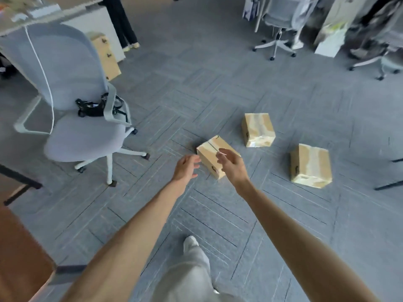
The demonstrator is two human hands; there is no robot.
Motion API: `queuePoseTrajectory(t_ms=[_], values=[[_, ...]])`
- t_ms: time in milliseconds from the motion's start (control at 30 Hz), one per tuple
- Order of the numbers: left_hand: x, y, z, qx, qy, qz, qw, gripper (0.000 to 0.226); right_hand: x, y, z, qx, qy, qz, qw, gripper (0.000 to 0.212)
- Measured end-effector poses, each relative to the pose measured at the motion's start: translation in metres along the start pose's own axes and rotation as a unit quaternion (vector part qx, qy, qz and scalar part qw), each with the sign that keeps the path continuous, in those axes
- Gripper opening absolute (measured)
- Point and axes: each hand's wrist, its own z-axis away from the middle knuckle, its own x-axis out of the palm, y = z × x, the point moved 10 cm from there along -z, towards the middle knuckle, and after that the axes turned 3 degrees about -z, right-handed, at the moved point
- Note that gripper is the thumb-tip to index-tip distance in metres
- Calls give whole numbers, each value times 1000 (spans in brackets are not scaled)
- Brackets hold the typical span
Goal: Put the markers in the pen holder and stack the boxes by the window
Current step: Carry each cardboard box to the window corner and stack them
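Grey office chair (72, 110) with black straps (96, 107) on patterned grey carpet (218, 88).

Nothing readable here, honestly. The three cardboard boxes on the floor, nearest box (214, 156), middle box (258, 130) and right box (310, 166), each show small dark marks on a side, but they're too blurry to make out.

A single wide-angle head camera looks forward and steeply down at the carpeted floor (218, 88), from standing height; both forearms stretch from the near edge toward mid-frame, edges visibly curved.
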Motion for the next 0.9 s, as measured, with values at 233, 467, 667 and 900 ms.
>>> queuePoseTrajectory(t_ms=[233,467,667,900], values=[[97,-1,-106,-38,-22,-47,998,20,-102,41,-98,41,34,40,998,43],[140,1,-220,-112,4,-54,992,28,-153,53,-226,101,17,100,990,49],[142,21,-269,-159,53,-42,985,21,-166,47,-303,149,-29,97,984,49],[164,44,-335,-175,101,32,979,33,-155,31,-416,135,-135,153,970,75]])
